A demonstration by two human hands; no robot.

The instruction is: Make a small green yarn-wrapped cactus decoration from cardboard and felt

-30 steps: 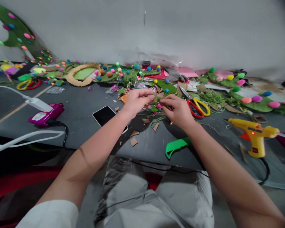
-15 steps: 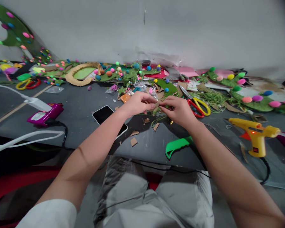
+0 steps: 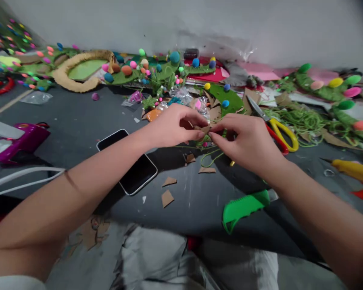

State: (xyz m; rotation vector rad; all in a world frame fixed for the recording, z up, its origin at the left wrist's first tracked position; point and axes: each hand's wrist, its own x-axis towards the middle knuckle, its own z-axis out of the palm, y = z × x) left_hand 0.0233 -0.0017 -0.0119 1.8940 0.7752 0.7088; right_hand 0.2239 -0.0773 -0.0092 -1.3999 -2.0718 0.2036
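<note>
My left hand (image 3: 173, 127) and my right hand (image 3: 247, 141) meet above the dark table (image 3: 78, 121), fingertips pinched together on a small brown cardboard piece (image 3: 205, 129) with a bit of green cord (image 3: 210, 158) hanging below it. Both hands are closed in a pinch. A black phone (image 3: 130, 163) lies under my left forearm. A green utility knife (image 3: 245, 204) lies below my right wrist. Cardboard scraps (image 3: 168, 190) are scattered on the table under the hands.
Red-and-yellow scissors (image 3: 275, 129) lie right of my right hand beside a tangle of green cord (image 3: 302, 121). A yellow glue gun (image 3: 355, 171) is at far right, a purple glue gun (image 3: 21, 139) at left. Felt shapes with pompoms (image 3: 157, 72) line the wall.
The view has drawn closer and lower over the table. My hands came together and now pinch the small cardboard piece more tightly between both sets of fingertips.
</note>
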